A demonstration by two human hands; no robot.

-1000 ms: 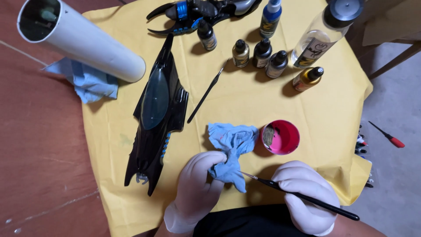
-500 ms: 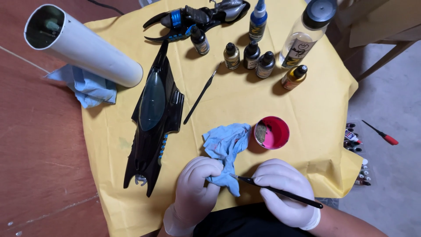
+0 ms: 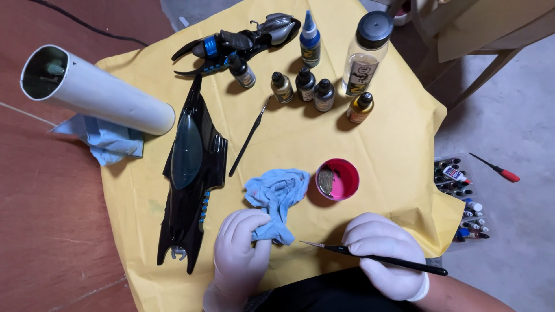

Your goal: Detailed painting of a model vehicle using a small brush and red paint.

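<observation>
Brush just came off the rag
Right hand (image 3: 384,254) pinches the thin black brush (image 3: 376,258), its tip now clear of the blue rag (image 3: 276,199); left hand (image 3: 240,254) stays clamped on that rag, beside the pink paint cup (image 3: 337,179).

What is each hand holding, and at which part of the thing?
The right hand holds a thin black brush around the middle of its handle. The left hand grips the lower end of a blue cloth.

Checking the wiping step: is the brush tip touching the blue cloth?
Apart. The head view shows yellow paper between the brush tip and the blue cloth, which the left hand holds; the right hand holds the brush.
</observation>
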